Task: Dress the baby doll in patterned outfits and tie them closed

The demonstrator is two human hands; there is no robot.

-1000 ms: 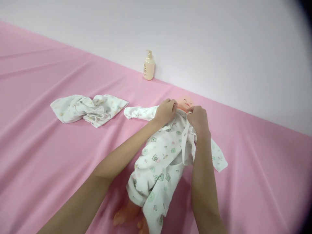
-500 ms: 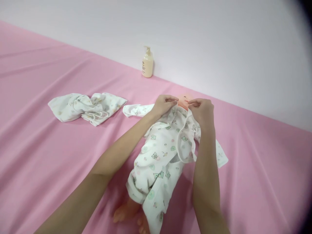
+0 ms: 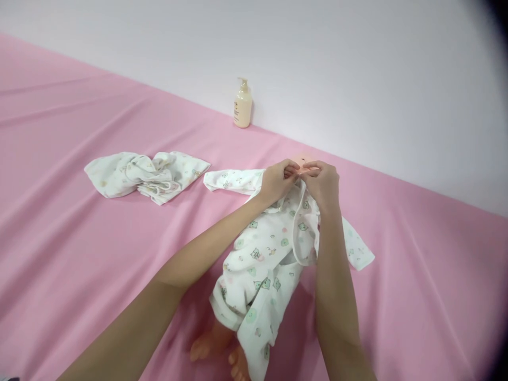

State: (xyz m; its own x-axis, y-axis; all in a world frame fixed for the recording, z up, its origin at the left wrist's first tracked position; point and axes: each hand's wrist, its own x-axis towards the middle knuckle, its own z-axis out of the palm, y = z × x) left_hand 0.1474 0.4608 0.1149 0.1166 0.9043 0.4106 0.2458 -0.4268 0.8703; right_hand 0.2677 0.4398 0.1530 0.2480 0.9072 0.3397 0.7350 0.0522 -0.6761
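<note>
A baby doll (image 3: pixel 208 343) lies on its back, dressed in a white baby outfit (image 3: pixel 254 248) with green animal prints. Its bare feet point toward me, and my hands cover most of its head. At the neckline my left hand (image 3: pixel 280 180) pinches one edge of the outfit's collar. Right beside it, my right hand (image 3: pixel 323 185) pinches the other front edge, the fingertips of both hands meeting under the doll's chin. Below them the front panel hangs partly loose, its curved hem showing. Both sleeves stretch out to the sides. Whatever lies between the fingertips is too small to make out.
A crumpled white printed cloth (image 3: pixel 146 177) lies to the left of the doll. Behind, a cream pump bottle (image 3: pixel 243 108) stands upright against the white wall (image 3: pixel 357 79). Pink fabric (image 3: pixel 99 233) with soft folds covers the surface.
My hands have come together at the doll's neck, the left moving right and the right slightly left. The two collar edges they hold are now drawn close to each other.
</note>
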